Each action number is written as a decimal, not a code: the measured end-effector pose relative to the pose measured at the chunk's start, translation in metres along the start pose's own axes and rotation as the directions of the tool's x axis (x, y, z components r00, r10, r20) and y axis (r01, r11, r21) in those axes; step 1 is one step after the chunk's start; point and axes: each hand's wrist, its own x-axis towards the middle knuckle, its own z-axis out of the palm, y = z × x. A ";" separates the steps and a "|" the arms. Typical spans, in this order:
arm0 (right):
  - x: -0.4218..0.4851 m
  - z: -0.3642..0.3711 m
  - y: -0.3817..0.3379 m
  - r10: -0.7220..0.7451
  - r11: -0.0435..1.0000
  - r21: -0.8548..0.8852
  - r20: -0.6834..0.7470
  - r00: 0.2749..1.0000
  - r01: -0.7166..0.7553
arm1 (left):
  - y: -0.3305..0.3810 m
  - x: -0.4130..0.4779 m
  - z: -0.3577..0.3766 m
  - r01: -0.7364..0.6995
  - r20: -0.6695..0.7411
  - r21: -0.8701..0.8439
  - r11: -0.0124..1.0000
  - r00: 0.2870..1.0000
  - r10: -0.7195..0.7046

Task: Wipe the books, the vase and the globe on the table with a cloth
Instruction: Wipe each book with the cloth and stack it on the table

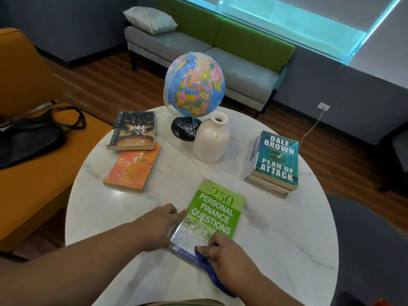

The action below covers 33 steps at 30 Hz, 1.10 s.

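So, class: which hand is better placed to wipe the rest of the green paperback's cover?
Probably the right hand: it grips the blue cloth on the green paperback book's near end. The left hand only presses its left edge, holding no cloth.

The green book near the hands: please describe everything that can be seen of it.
The green book is a closed glossy paperback, green above and pale below, with white title letters. It lies flat, cover up, on the near part of the white table. The left hand touches its left edge; the right hand holds a blue cloth on its near end.
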 end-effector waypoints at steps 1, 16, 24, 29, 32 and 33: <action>0.003 -0.002 0.002 0.042 0.999 -0.019 -0.049 0.998 -0.043 | 0.000 0.000 0.000 0.000 -0.001 -0.002 1.000 1.000 0.000; 0.015 -0.020 0.026 0.412 0.898 0.220 -0.120 0.903 -0.381 | 0.004 -0.002 -0.003 0.009 0.002 -0.025 1.000 1.000 -0.009; 0.026 -0.005 0.004 0.313 0.944 0.123 -0.034 0.949 -0.307 | 0.003 -0.002 -0.001 0.018 0.004 -0.012 1.000 1.000 -0.018; 0.021 -0.009 0.015 0.258 0.966 0.024 -0.104 0.961 -0.257 | 0.003 -0.002 -0.002 0.017 0.000 -0.004 1.000 1.000 -0.017; 0.027 -0.013 0.015 0.286 0.956 -0.016 -0.152 0.946 -0.292 | 0.002 -0.002 -0.002 0.015 0.001 -0.007 1.000 1.000 -0.015; 0.026 -0.013 0.011 0.265 0.963 -0.005 -0.167 0.950 -0.270 | 0.002 -0.002 -0.002 0.014 0.002 -0.004 1.000 1.000 -0.014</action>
